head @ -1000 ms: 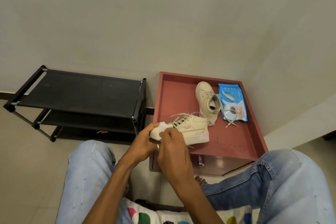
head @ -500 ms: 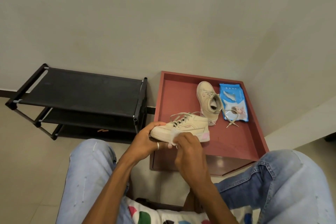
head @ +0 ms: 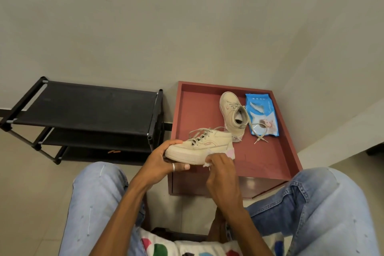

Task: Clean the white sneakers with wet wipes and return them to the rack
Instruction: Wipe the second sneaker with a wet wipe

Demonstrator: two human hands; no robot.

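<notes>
Table [head: 270, 164]: left hand [head: 162, 159] grips sneaker [head: 199, 148] (right hand [head: 223, 175]: wipe [head: 207, 164]).

The rack [head: 83, 110] stands against the wall, with the low table [head: 266, 162] just beside it on the right, tucked into the corner. Toward the back of the table lies the second sneaker [head: 232, 116]. The pack of wipes [head: 261, 114] is just to its right, and a lace trails across the pack. In front of these, over the table's front-left edge, is the held sneaker [head: 199, 147], toe toward the rack. The left hand [head: 162, 162] is under its toe end. The right hand [head: 222, 172] is at its near side by the heel, with the wipe [head: 207, 164] between hand and sole. The person's knees flank the table's front.
</notes>
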